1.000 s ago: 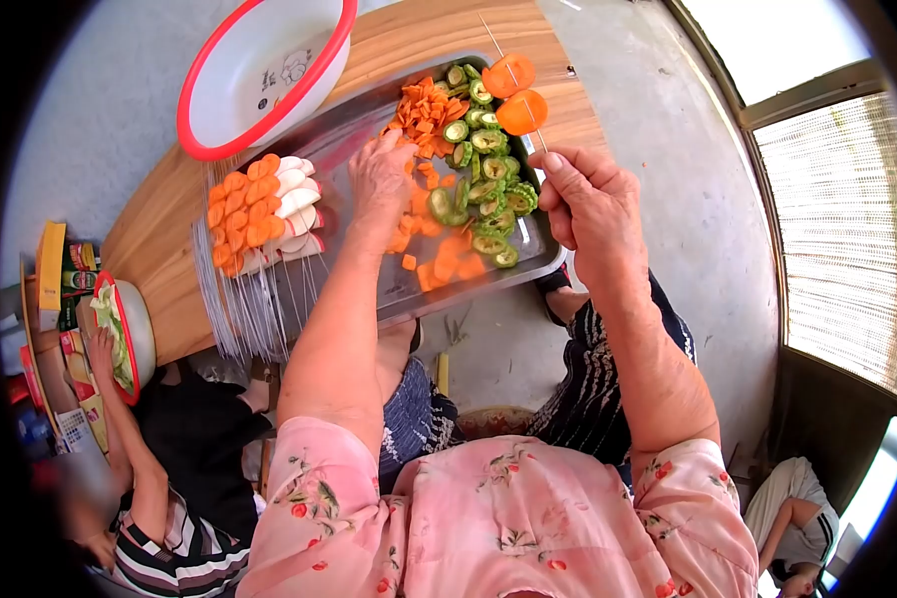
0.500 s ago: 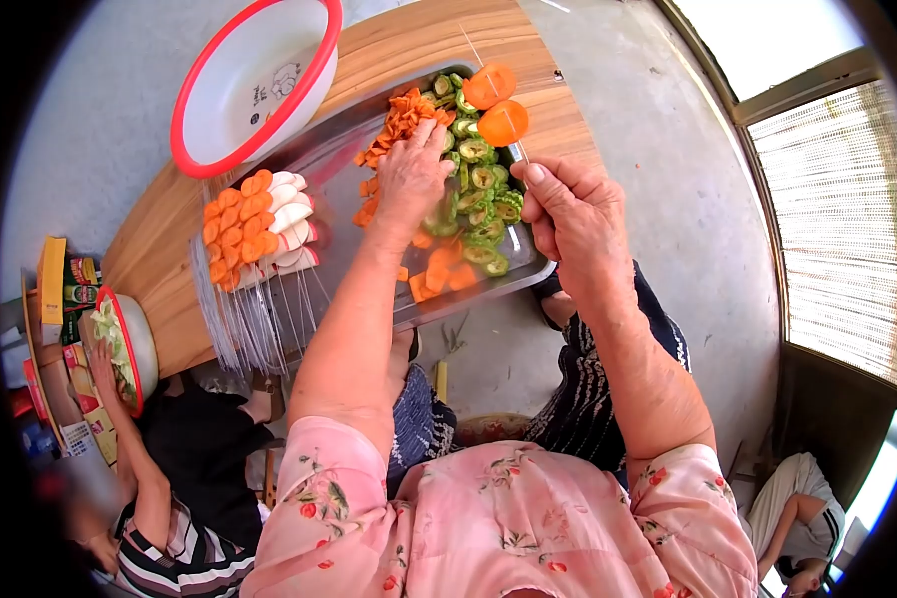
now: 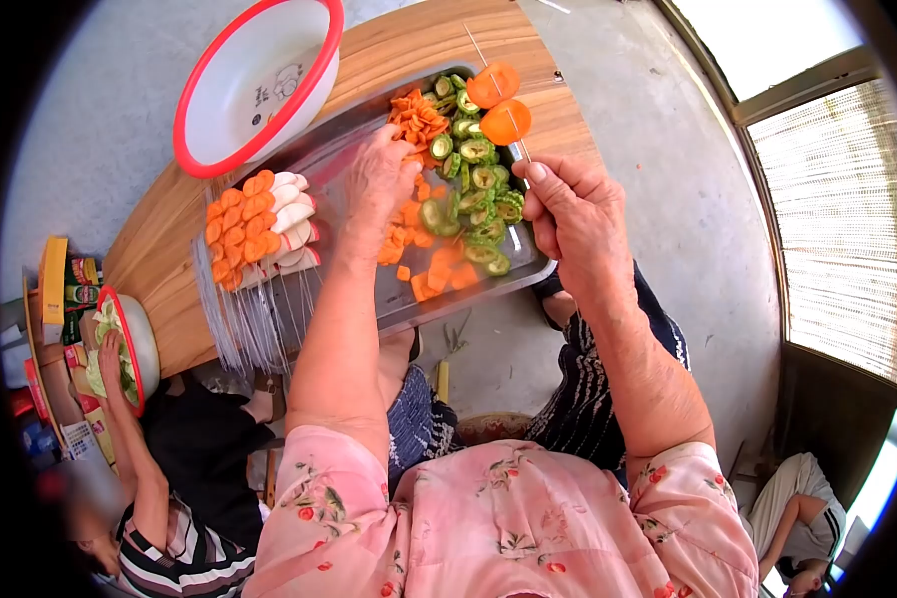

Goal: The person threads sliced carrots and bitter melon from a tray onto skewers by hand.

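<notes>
My right hand [image 3: 580,204] is closed on the lower end of a thin skewer [image 3: 473,45]. Two round carrot slices [image 3: 506,122] are threaded on it, and its bare tip points up and away. My left hand [image 3: 377,179] is over the metal tray [image 3: 344,244], fingers bent and a little apart at the edge of a heap of carrot slices [image 3: 419,115]; nothing shows in them. Bitter melon slices [image 3: 480,179] fill the tray's right side. More orange carrot pieces [image 3: 441,274] lie nearer me. Finished skewers of carrot and white slices [image 3: 241,229] are stacked at the tray's left end.
A white basin with a red rim [image 3: 194,130] stands on the wooden table [image 3: 154,249] at the back left. At far left, another person's hand [image 3: 112,364] is in a second red-rimmed basin [image 3: 148,344] of pale green pieces. Another person sits at lower right.
My left hand has moved left and back from the bitter melon side, uncovering more carrot and melon slices. My right hand and its skewer have barely moved.
</notes>
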{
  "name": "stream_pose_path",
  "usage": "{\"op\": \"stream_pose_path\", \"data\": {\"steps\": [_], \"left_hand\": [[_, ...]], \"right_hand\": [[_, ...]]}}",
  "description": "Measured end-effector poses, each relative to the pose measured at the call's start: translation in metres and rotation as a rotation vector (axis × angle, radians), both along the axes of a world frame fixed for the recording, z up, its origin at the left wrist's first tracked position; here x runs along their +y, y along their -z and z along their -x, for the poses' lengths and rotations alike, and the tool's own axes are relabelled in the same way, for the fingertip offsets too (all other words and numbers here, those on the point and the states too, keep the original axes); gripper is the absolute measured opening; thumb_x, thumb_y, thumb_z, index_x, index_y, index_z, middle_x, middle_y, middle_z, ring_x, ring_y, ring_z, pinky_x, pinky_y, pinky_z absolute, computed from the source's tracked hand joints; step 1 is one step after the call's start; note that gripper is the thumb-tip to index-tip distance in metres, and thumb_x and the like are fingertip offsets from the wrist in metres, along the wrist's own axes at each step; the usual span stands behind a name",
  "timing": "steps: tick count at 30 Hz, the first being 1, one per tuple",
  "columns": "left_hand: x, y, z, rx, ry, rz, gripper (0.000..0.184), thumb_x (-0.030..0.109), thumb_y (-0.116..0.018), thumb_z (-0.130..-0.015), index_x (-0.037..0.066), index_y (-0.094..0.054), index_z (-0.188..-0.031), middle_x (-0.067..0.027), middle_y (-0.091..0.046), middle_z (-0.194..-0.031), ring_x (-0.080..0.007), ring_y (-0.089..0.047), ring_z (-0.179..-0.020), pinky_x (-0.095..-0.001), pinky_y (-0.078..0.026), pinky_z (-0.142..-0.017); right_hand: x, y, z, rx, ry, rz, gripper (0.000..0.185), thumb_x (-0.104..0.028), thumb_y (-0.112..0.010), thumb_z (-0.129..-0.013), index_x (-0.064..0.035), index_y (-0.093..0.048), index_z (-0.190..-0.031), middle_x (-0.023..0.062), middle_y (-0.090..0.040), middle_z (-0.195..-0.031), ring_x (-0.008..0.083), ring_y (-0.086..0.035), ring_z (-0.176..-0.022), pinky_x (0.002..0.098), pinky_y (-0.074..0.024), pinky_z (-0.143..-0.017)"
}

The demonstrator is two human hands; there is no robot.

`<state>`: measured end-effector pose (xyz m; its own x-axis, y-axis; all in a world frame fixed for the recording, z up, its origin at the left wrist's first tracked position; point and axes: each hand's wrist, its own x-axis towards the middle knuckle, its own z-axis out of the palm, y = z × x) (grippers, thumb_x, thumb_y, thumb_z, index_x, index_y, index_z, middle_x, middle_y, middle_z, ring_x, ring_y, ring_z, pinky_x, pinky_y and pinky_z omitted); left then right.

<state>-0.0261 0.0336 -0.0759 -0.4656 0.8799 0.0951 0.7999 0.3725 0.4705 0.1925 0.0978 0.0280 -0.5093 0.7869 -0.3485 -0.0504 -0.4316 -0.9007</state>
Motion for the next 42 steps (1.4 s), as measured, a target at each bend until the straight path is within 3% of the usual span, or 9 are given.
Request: {"op": "stream_pose_path", "data": {"steps": [5,9,12,15,19,23,30,33,42], "left_hand": [[0.019,0.009,-0.031,0.187,0.112,-0.002,0.046,0.031,-0.064,-0.078,0.019,-0.055,-0.122,-0.0117,-0.039,-0.137,-0.0326,-0.048,-0.109,-0.041,-0.041,-0.089],[0.021,0.01,-0.033,0.15,0.082,0.174,0.057,0.036,-0.064,-0.078,0.01,-0.05,-0.126,-0.0143,-0.036,-0.139,-0.0356,-0.044,-0.114,-0.0442,-0.038,-0.094],[0.02,0.022,-0.026,0.134,0.009,-0.075,0.053,0.033,-0.065,-0.079,0.005,-0.053,-0.122,-0.0143,-0.049,-0.128,-0.0283,-0.052,-0.107,-0.0386,-0.043,-0.089],[0.017,0.011,-0.012,-0.547,-0.275,-0.136,0.04,0.023,-0.064,-0.078,0.005,-0.06,-0.113,-0.0104,-0.064,-0.1,-0.0212,-0.061,-0.079,-0.0324,-0.048,-0.072],[0.002,0.001,-0.001,-0.983,-0.459,-0.51,0.021,0.002,-0.067,-0.074,-0.001,-0.063,-0.095,-0.0053,-0.062,-0.077,-0.013,-0.059,-0.067,-0.0245,-0.048,-0.062],[-0.009,-0.019,0.003,-1.149,-0.575,-0.551,0.024,0.0,-0.064,-0.078,-0.001,-0.057,-0.101,-0.0087,-0.06,-0.091,-0.0137,-0.06,-0.076,-0.0236,-0.052,-0.064],[-0.025,-0.055,-0.012,-1.238,-0.407,-0.559,0.022,0.004,-0.06,-0.084,0.0,-0.057,-0.106,-0.0051,-0.061,-0.09,-0.0129,-0.058,-0.075,-0.0251,-0.052,-0.066],[-0.031,-0.061,-0.013,-0.875,-0.366,-0.525,0.021,0.008,-0.063,-0.083,0.002,-0.06,-0.104,-0.0024,-0.063,-0.084,-0.0115,-0.057,-0.07,-0.024,-0.051,-0.065],[-0.033,-0.076,-0.02,-1.158,-0.272,-0.801,0.018,0.005,-0.058,-0.085,-0.001,-0.061,-0.102,-0.0119,-0.064,-0.094,-0.0155,-0.063,-0.081,-0.0245,-0.051,-0.069]], "right_hand": [[0.0,0.001,0.001,0.002,0.026,0.016,0.018,-0.014,-0.054,-0.09,0.0015,-0.063,-0.092,0.0004,-0.053,-0.06,0.004,-0.035,-0.039,0.0184,-0.0238,-0.035],[-0.002,0.002,0.002,-0.011,0.024,0.007,0.018,-0.014,-0.055,-0.09,0.002,-0.063,-0.092,0.0006,-0.053,-0.06,0.004,-0.035,-0.038,0.0184,-0.0236,-0.034],[-0.001,0.002,0.001,0.002,0.03,0.026,0.018,-0.013,-0.055,-0.09,0.0023,-0.063,-0.093,0.0007,-0.053,-0.06,0.0039,-0.034,-0.038,0.0184,-0.0233,-0.034],[-0.001,0.001,0.001,0.006,0.025,0.018,0.018,-0.013,-0.055,-0.09,0.0024,-0.063,-0.093,0.0006,-0.053,-0.059,0.0038,-0.034,-0.038,0.0184,-0.0232,-0.034],[-0.001,0.001,0.001,-0.005,0.017,0.028,0.018,-0.014,-0.055,-0.09,0.0015,-0.064,-0.093,0.0004,-0.052,-0.059,0.0036,-0.034,-0.039,0.0182,-0.0231,-0.034],[-0.004,-0.001,0.002,-0.045,-0.047,0.015,0.017,-0.014,-0.056,-0.089,0.0001,-0.064,-0.093,0.0001,-0.053,-0.059,0.0031,-0.036,-0.042,0.0184,-0.0266,-0.037],[-0.01,0.002,0.007,-0.051,-0.113,0.034,0.016,-0.015,-0.056,-0.089,-0.0012,-0.064,-0.092,-0.0004,-0.053,-0.059,0.0024,-0.036,-0.043,0.0179,-0.027,-0.039],[-0.013,0.002,0.01,-0.053,-0.134,0.032,0.015,-0.015,-0.056,-0.089,-0.0018,-0.064,-0.092,-0.001,-0.052,-0.059,0.0024,-0.035,-0.043,0.0179,-0.0266,-0.038],[-0.018,-0.002,0.014,-0.114,-0.229,-0.009,0.015,-0.012,-0.055,-0.089,-0.0024,-0.065,-0.093,-0.0031,-0.049,-0.057,0.0024,-0.038,-0.047,0.0186,-0.0287,-0.041]]}}
